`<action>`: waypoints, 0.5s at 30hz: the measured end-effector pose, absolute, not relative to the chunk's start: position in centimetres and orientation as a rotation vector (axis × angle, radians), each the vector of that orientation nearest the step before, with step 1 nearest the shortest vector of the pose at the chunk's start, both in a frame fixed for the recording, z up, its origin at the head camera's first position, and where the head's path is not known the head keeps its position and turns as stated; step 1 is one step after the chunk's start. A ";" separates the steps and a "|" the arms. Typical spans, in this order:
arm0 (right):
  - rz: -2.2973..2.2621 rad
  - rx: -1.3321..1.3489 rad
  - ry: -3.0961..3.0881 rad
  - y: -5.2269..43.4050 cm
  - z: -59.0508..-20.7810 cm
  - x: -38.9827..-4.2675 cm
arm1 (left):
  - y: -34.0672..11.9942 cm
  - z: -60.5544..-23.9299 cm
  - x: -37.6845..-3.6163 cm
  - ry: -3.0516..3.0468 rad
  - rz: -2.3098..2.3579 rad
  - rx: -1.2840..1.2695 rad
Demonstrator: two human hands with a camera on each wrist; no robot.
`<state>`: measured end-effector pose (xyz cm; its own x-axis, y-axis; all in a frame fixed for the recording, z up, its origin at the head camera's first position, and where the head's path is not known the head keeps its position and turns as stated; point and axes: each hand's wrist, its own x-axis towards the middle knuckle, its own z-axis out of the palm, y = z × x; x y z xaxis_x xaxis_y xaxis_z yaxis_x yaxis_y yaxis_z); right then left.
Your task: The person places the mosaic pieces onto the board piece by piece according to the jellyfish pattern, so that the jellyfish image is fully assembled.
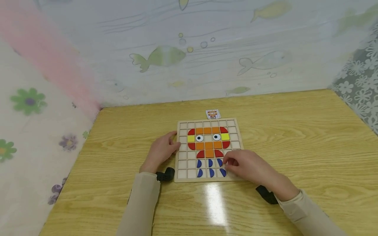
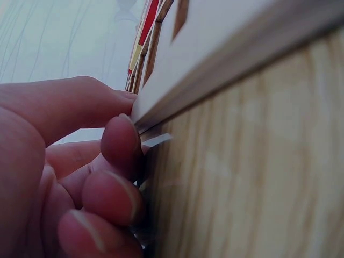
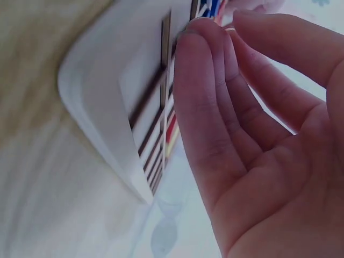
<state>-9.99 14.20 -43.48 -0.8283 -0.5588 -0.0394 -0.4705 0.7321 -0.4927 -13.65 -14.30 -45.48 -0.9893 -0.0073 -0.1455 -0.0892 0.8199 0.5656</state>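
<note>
A wooden grid board [image 1: 183, 179] lies on the table with flat shapes set in its cells. Red quarter-circles [image 1: 191, 131], orange squares [image 1: 209, 145], yellow squares [image 1: 225, 136] and two eye discs [image 1: 199, 138] fill the upper part. Several blue half-circles [image 1: 199, 172] stand in the lower two rows. My left hand [image 1: 161, 150] rests at the board's left side, its fingertips at the edge [image 2: 177, 97]. Over the lower right cells is my right hand [image 1: 251, 165], thumb and index tips close together beside a blue half-circle [image 1: 220, 162]. The hand hides the cells beneath it.
A small picture card [image 1: 213, 114] lies just behind the board. The wooden table [image 1: 124, 131] meets a wall painted with fish [image 1: 166, 56]. Black wrist devices [image 1: 166, 174] sit at both wrists.
</note>
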 end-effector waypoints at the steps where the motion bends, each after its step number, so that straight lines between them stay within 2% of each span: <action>1: -0.704 -0.800 2.749 14.3 -43.4 -10.1 | -14.3 -45.4 -13.7 2.863 0.901 -0.079; 15: -0.696 -0.683 2.815 17.8 -42.4 -12.1 | -14.9 -46.0 -13.8 2.835 0.939 -0.096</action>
